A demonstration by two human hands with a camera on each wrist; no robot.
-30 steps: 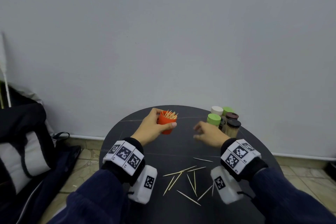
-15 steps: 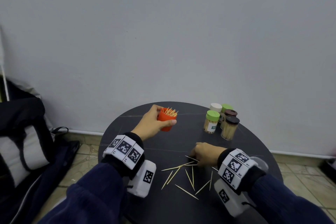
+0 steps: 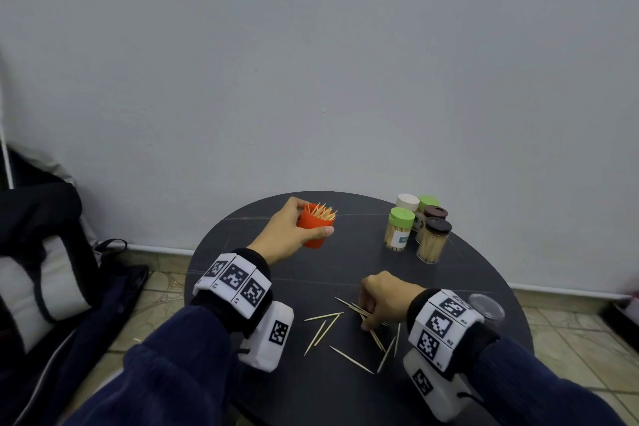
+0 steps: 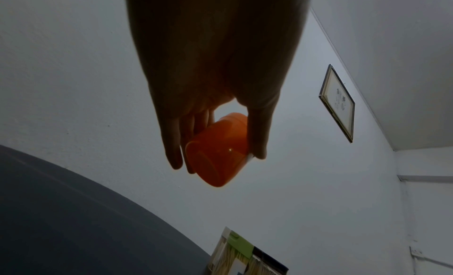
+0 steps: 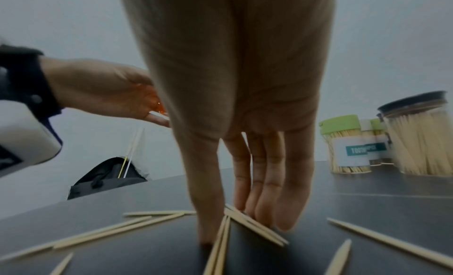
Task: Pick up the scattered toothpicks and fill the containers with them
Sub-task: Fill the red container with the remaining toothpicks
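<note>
One round dark surface (image 3: pixel 466 287) carries everything. Four lidded jars (image 3: pixel 420 228) stand clustered at its far right, already packed, out of the way. The left hand (image 3: pixel 285 239) holds the orange container (image 3: pixel 315 230) lifted off the surface, fingers (image 4: pixel 175 143) and thumb curled around it, mouth up, likely so it is ready to receive. The right hand (image 3: pixel 383 297) presses its fingers (image 5: pixel 269 182) close together down onto the scattered toothpicks (image 3: pixel 349 328) near the front, thumb opposed, gathering several into a pinch.
</note>
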